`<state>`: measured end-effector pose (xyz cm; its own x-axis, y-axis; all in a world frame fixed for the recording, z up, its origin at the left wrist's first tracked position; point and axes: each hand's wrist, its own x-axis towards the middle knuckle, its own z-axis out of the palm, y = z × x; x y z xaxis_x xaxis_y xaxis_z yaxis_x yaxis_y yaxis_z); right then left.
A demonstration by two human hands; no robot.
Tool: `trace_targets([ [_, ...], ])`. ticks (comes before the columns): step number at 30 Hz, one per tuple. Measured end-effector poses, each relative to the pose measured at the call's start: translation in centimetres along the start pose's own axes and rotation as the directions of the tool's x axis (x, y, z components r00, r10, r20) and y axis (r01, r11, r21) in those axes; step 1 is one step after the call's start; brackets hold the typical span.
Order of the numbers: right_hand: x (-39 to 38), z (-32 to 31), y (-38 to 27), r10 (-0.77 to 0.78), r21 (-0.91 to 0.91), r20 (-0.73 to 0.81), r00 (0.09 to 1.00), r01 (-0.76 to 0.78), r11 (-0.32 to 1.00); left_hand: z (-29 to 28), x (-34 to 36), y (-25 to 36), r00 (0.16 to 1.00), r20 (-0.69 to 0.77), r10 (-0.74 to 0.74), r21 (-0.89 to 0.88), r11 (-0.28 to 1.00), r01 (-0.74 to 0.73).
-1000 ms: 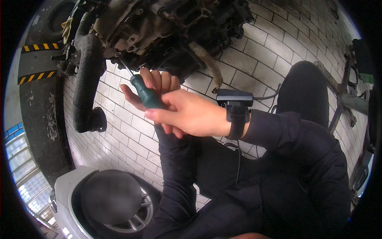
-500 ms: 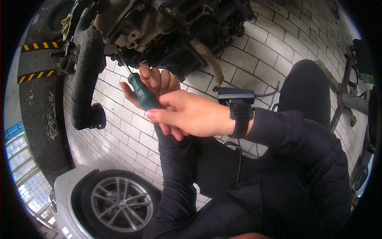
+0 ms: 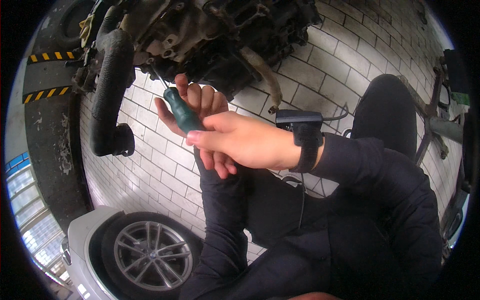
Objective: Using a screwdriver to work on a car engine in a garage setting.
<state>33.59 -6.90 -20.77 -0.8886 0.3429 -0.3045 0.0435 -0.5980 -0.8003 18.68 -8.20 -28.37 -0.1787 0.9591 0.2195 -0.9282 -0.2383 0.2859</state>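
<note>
A screwdriver [image 3: 183, 111] with a dark green handle points up and left, its thin shank meeting the underside of a grimy engine [image 3: 195, 37]. Around the rear end of the handle my right hand [image 3: 240, 140] is closed, thumb along it. Behind it is my left hand [image 3: 206, 100], fingers loosely curled and thumb spread to the other side of the handle. A gap shows between those fingers and the handle; whether the palm touches it is hidden. Exactly where the tip sits is too small to make out.
A thick black hose [image 3: 109, 90] hangs left of my hands, and a thinner tan hose [image 3: 262, 75] hangs to the right. My right wrist wears a black strapped device [image 3: 300, 120] with a cable. A car wheel [image 3: 152, 255] stands lower left; a metal stand [image 3: 440, 127] is at right.
My right hand has shifted slightly right, its lower fingers spread a little more. The screwdriver has tilted a bit and my left fingers have moved marginally.
</note>
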Motion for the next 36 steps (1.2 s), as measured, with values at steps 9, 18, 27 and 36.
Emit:
trace_targets([
  [9, -0.3, 0.6, 0.1, -0.208, -0.452, -0.169, 0.963, 0.112, 0.885, -0.9, 0.7, 0.4, 0.993, 0.099, -0.065, 0.090, 0.994, 0.056],
  [18, 0.0, -0.6, -0.4, 0.108, -0.119, 0.006, 0.994, -0.106, 0.987, -0.5, 0.4, 0.3, 0.999, 0.048, 0.019, -0.031, 0.999, -0.018],
  [27, -2.2, -0.6, 0.5, -0.263, -0.534, -0.173, 0.949, 0.135, 0.835, 1.1, -0.9, -2.1, 0.996, -0.021, 0.084, 0.134, 0.988, -0.080],
  [36, -4.2, -1.7, 0.7, -0.267, -0.535, -0.141, 0.953, 0.154, 0.831, 1.3, -1.7, -3.1, 0.998, -0.028, 0.062, 0.224, 0.973, -0.054],
])
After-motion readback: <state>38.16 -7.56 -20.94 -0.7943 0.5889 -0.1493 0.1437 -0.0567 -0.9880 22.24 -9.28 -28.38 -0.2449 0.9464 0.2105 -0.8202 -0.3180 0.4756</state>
